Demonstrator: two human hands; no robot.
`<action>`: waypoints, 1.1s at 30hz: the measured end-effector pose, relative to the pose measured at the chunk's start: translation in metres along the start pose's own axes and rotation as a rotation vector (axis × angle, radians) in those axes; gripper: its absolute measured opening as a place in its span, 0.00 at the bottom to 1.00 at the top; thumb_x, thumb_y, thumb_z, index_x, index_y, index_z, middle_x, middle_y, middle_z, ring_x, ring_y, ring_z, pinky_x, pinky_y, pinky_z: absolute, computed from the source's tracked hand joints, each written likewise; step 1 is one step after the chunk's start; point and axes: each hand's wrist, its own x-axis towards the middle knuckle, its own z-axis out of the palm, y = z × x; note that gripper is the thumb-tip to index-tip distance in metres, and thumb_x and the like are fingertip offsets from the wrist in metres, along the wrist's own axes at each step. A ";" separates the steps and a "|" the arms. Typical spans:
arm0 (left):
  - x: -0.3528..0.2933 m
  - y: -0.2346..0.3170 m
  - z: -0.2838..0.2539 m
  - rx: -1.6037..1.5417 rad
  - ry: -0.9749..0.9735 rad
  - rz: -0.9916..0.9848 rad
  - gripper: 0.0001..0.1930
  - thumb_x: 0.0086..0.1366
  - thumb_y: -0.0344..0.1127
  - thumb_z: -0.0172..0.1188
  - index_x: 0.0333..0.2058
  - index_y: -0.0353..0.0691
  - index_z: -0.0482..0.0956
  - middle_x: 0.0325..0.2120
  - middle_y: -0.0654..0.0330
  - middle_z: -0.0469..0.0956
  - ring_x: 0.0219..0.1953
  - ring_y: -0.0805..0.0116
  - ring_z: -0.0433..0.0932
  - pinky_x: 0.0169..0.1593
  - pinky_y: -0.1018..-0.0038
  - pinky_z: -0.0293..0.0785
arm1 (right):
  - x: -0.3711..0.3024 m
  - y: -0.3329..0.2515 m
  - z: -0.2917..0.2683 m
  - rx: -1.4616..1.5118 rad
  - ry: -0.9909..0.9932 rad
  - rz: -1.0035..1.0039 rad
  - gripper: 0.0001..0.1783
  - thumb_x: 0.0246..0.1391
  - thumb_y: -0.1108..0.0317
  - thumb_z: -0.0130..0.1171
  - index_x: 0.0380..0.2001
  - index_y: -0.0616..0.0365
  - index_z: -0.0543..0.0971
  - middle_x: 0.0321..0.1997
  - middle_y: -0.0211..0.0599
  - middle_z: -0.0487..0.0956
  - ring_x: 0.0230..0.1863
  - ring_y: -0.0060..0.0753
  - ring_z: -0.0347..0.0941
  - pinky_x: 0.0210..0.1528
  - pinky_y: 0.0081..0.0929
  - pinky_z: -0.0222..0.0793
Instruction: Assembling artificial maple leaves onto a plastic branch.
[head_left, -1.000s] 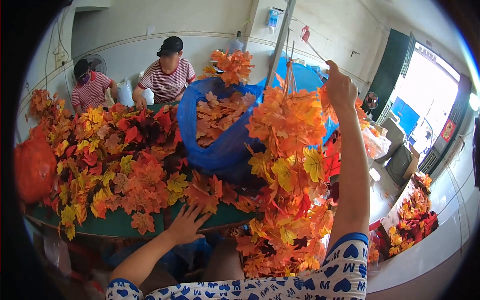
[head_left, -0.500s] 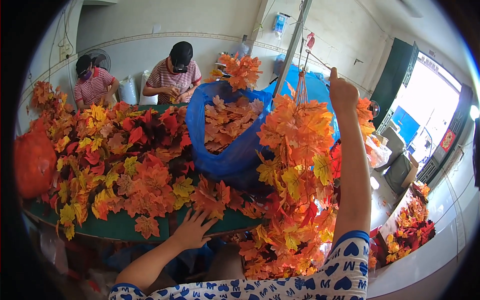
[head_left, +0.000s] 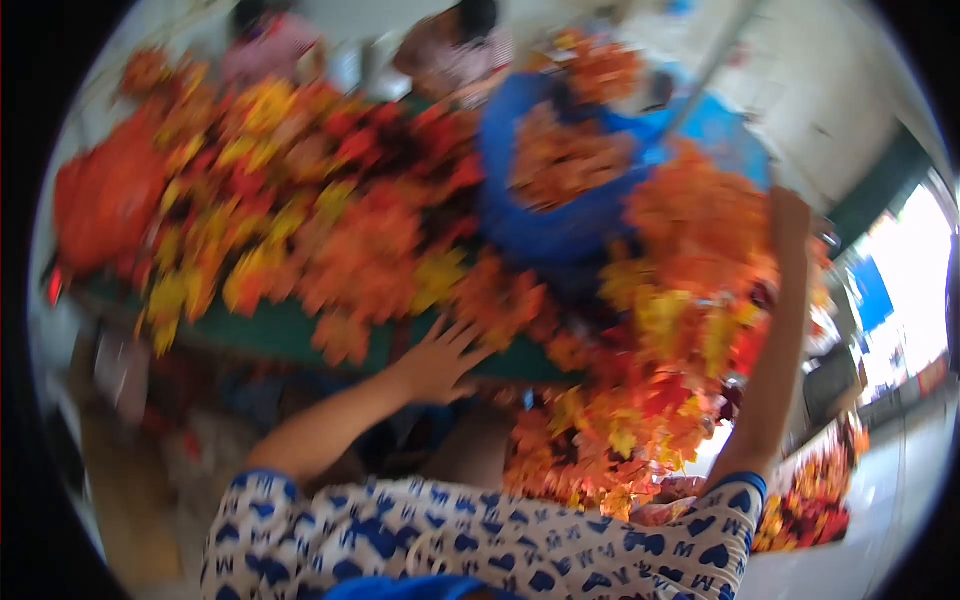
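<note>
A green table (head_left: 255,325) is bearing leaves (head_left: 365,245); at its right, an orange-yellow leaf bunch (head_left: 700,225) is hanging. The left hand (head_left: 440,362) is resting spread at the edge, empty. Beside the bunch, the right hand (head_left: 790,212) is blurring; I cannot tell its grip.

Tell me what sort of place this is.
Probably a small workshop for artificial foliage: autumn-coloured leaves lie heaped on a green table, a blue bag holds more orange leaves, and two other people are across the table.
</note>
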 end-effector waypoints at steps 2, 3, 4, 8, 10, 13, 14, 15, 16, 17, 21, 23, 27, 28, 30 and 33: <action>-0.023 0.007 -0.005 -0.094 0.146 -0.011 0.37 0.52 0.53 0.60 0.59 0.48 0.61 0.59 0.47 0.57 0.64 0.48 0.52 0.64 0.44 0.38 | -0.016 -0.038 -0.058 0.226 0.089 -0.074 0.15 0.55 0.69 0.44 0.44 0.58 0.74 0.44 0.44 0.76 0.44 0.44 0.73 0.46 0.40 0.70; -0.016 0.006 -0.015 -0.202 0.238 0.135 0.35 0.53 0.51 0.60 0.57 0.46 0.62 0.58 0.47 0.58 0.63 0.49 0.54 0.64 0.43 0.39 | -0.048 0.004 -0.059 0.217 0.257 -0.184 0.18 0.59 0.65 0.41 0.48 0.59 0.73 0.54 0.47 0.70 0.53 0.42 0.68 0.55 0.36 0.65; -0.023 0.009 -0.008 -0.243 0.343 0.196 0.31 0.54 0.49 0.60 0.55 0.44 0.64 0.55 0.47 0.61 0.61 0.49 0.58 0.62 0.46 0.47 | -0.064 -0.032 -0.123 0.909 0.094 0.298 0.22 0.61 0.60 0.39 0.53 0.59 0.70 0.57 0.46 0.69 0.54 0.41 0.69 0.56 0.32 0.65; -0.085 0.024 -0.001 -0.127 0.482 0.479 0.15 0.58 0.40 0.55 0.41 0.38 0.72 0.40 0.53 0.73 0.45 0.54 0.74 0.47 0.61 0.71 | -0.098 -0.083 -0.232 0.457 0.319 -0.121 0.18 0.62 0.72 0.38 0.52 0.60 0.72 0.53 0.41 0.74 0.51 0.46 0.71 0.50 0.34 0.69; -0.142 0.004 -0.010 0.068 0.096 0.486 0.08 0.57 0.36 0.52 0.32 0.38 0.75 0.28 0.61 0.75 0.33 0.61 0.76 0.34 0.69 0.73 | -0.139 -0.156 -0.272 0.882 0.433 -0.284 0.15 0.51 0.82 0.50 0.43 0.67 0.76 0.44 0.42 0.79 0.43 0.45 0.76 0.44 0.31 0.72; -0.287 -0.051 0.015 -0.056 0.128 -0.256 0.10 0.55 0.36 0.51 0.35 0.44 0.77 0.32 0.60 0.77 0.34 0.60 0.77 0.33 0.66 0.75 | -0.160 -0.288 -0.353 1.413 -0.232 -0.717 0.13 0.50 0.77 0.51 0.41 0.59 0.78 0.38 0.43 0.79 0.40 0.43 0.75 0.42 0.34 0.71; -0.317 -0.059 -0.005 -0.011 -0.043 -0.656 0.11 0.57 0.36 0.50 0.37 0.43 0.77 0.36 0.57 0.78 0.37 0.55 0.77 0.36 0.63 0.75 | -0.167 -0.324 -0.360 1.491 -0.475 -0.816 0.18 0.47 0.76 0.57 0.44 0.58 0.76 0.42 0.45 0.78 0.41 0.46 0.75 0.44 0.34 0.69; -0.370 -0.084 0.004 -0.157 0.010 -0.883 0.12 0.58 0.36 0.50 0.39 0.42 0.77 0.38 0.53 0.77 0.40 0.52 0.76 0.38 0.61 0.75 | -0.179 -0.362 -0.358 1.478 -0.660 -0.915 0.18 0.47 0.75 0.57 0.45 0.59 0.75 0.42 0.46 0.78 0.42 0.47 0.75 0.44 0.35 0.69; -0.440 -0.100 0.035 0.023 0.021 -0.979 0.12 0.57 0.35 0.51 0.39 0.41 0.78 0.38 0.51 0.77 0.41 0.50 0.76 0.41 0.60 0.74 | -0.195 -0.399 -0.356 1.460 -0.849 -1.031 0.19 0.47 0.74 0.58 0.46 0.61 0.75 0.42 0.47 0.78 0.42 0.48 0.75 0.44 0.35 0.69; -0.463 -0.111 0.017 -0.039 -0.452 -1.245 0.12 0.55 0.34 0.54 0.38 0.40 0.79 0.36 0.48 0.77 0.41 0.50 0.76 0.43 0.59 0.73 | -0.213 -0.432 -0.350 1.445 -0.926 -1.030 0.19 0.48 0.73 0.57 0.46 0.61 0.74 0.41 0.49 0.78 0.42 0.49 0.75 0.44 0.35 0.70; -0.515 -0.058 0.070 -0.210 -0.853 -1.234 0.12 0.52 0.37 0.59 0.33 0.38 0.80 0.32 0.48 0.78 0.39 0.52 0.77 0.42 0.62 0.73 | -0.273 -0.493 -0.272 1.530 -0.982 -1.116 0.18 0.50 0.73 0.56 0.47 0.62 0.74 0.40 0.53 0.78 0.41 0.51 0.75 0.43 0.36 0.70; -0.533 -0.038 0.079 -0.380 -0.865 -1.108 0.12 0.47 0.35 0.61 0.30 0.36 0.81 0.31 0.48 0.79 0.37 0.51 0.78 0.40 0.63 0.73 | -0.297 -0.511 -0.262 1.505 -1.057 -1.147 0.17 0.51 0.72 0.55 0.46 0.62 0.74 0.41 0.54 0.77 0.42 0.53 0.74 0.43 0.39 0.69; -0.621 -0.025 0.194 -0.641 -0.731 -1.244 0.24 0.50 0.45 0.63 0.46 0.42 0.76 0.40 0.52 0.78 0.44 0.54 0.75 0.46 0.65 0.71 | -0.340 -0.566 -0.252 1.498 -1.185 -1.112 0.16 0.52 0.72 0.54 0.45 0.62 0.74 0.42 0.54 0.76 0.44 0.55 0.72 0.45 0.40 0.69; -0.631 -0.015 0.225 -0.683 -0.780 -1.289 0.27 0.51 0.47 0.64 0.49 0.44 0.74 0.42 0.52 0.77 0.47 0.54 0.74 0.48 0.64 0.71 | -0.358 -0.572 -0.238 1.595 -1.191 -1.081 0.15 0.51 0.75 0.53 0.45 0.62 0.74 0.42 0.53 0.76 0.44 0.53 0.73 0.46 0.37 0.69; -0.609 -0.008 0.254 -0.718 -0.966 -1.250 0.36 0.51 0.51 0.64 0.58 0.49 0.64 0.52 0.47 0.68 0.54 0.50 0.68 0.52 0.61 0.69 | -0.371 -0.564 -0.230 1.587 -1.182 -0.954 0.15 0.51 0.76 0.53 0.45 0.61 0.74 0.42 0.51 0.75 0.44 0.51 0.73 0.46 0.35 0.69; -0.598 0.029 0.282 -0.800 -0.957 -1.464 0.45 0.50 0.52 0.64 0.64 0.56 0.50 0.60 0.43 0.55 0.57 0.44 0.63 0.54 0.55 0.66 | -0.397 -0.548 -0.220 1.608 -1.207 -0.726 0.15 0.52 0.77 0.53 0.45 0.61 0.74 0.43 0.48 0.75 0.43 0.46 0.74 0.46 0.33 0.70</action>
